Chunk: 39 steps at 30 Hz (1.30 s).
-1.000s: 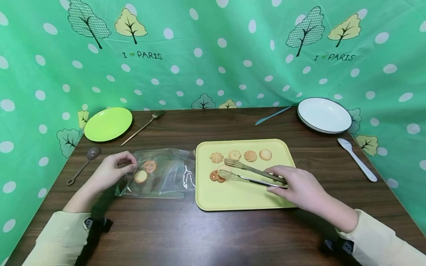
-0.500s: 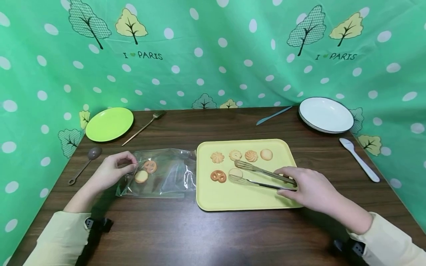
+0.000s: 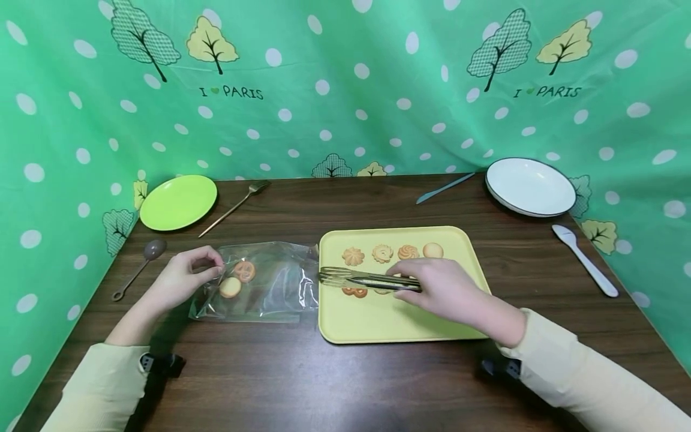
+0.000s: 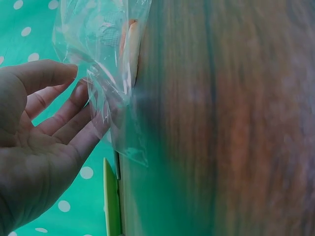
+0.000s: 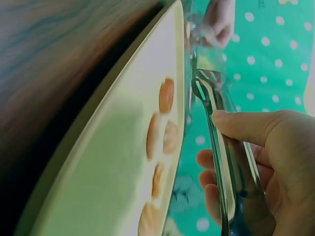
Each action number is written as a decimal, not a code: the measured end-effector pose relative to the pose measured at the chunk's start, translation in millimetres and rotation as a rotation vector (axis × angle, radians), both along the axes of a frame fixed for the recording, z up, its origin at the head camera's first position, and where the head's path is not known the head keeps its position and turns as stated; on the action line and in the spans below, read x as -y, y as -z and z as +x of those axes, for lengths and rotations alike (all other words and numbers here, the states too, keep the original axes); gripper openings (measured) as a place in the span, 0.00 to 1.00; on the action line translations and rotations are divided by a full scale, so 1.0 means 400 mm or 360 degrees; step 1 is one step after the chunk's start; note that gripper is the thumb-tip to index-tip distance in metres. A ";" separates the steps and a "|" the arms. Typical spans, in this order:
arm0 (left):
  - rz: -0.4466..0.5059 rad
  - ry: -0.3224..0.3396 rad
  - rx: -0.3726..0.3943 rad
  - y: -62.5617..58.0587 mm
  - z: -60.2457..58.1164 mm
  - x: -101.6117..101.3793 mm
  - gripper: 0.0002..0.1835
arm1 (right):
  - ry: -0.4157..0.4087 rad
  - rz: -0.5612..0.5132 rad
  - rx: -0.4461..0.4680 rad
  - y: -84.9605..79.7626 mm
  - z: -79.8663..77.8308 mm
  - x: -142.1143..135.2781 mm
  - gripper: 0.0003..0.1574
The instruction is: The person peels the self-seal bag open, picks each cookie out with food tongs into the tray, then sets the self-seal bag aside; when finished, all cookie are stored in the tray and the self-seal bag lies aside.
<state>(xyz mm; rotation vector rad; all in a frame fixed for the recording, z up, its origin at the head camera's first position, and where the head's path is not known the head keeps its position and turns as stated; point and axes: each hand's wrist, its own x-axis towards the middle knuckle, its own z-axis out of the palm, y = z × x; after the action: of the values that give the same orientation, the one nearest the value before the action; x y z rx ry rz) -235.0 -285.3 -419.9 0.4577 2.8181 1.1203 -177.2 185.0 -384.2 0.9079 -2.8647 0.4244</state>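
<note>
My left hand (image 3: 190, 273) pinches the closed left end of a clear plastic bag (image 3: 275, 282) lying flat on the table. Two cookies (image 3: 230, 287) are inside the bag near my fingers. My right hand (image 3: 439, 287) grips metal tongs (image 3: 372, 279) over the yellow tray (image 3: 378, 324). The tongs' arms are squeezed close together and their tips reach the tray's left rim, beside the bag. No cookie shows between the tips in the right wrist view. A row of several cookies (image 3: 353, 257) lies at the tray's back; a pretzel cookie (image 3: 354, 293) is partly hidden below the tongs.
At the back left are a green plate (image 3: 178, 203) and a fork (image 3: 234, 207), with a brown spoon (image 3: 141, 267) nearer. A blue knife (image 3: 444, 188), a white dish (image 3: 531, 187) and a white knife (image 3: 585, 261) lie at the back and right.
My right hand first drew the spread tongs rightward, then swung left with their arms squeezed together, up to the tray's left rim. My left hand has kept its place on the bag.
</note>
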 end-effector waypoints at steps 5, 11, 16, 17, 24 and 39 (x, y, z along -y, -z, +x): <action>-0.0004 -0.0015 0.0005 0.002 0.003 -0.004 0.02 | -0.0046 0.0034 0.0031 0.015 -0.028 0.082 0.22; 0.0012 -0.0022 -0.0015 0.008 0.014 -0.004 0.03 | -0.0063 0.0088 0.0061 0.036 -0.060 0.180 0.24; 0.0033 -0.0021 -0.0036 0.011 0.018 -0.006 0.02 | -0.0062 0.0131 0.0077 0.042 -0.082 0.244 0.28; 0.0038 -0.0020 -0.0035 0.011 0.018 -0.007 0.02 | -0.0060 0.0134 0.0082 0.043 -0.086 0.254 0.28; 0.0064 -0.0023 -0.0020 0.006 0.014 -0.013 0.02 | -0.0073 0.0172 0.0052 0.049 -0.100 0.317 0.31; 0.0010 -0.0012 -0.0053 0.011 0.005 -0.015 0.02 | 0.0008 0.0308 0.0033 0.057 -0.101 0.386 0.29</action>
<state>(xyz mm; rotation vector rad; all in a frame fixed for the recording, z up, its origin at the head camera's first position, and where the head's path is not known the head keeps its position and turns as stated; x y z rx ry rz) -233.0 -279.2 -424.1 0.4709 2.8481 1.1338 -217.6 30.7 -406.8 0.9290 -2.9658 0.1587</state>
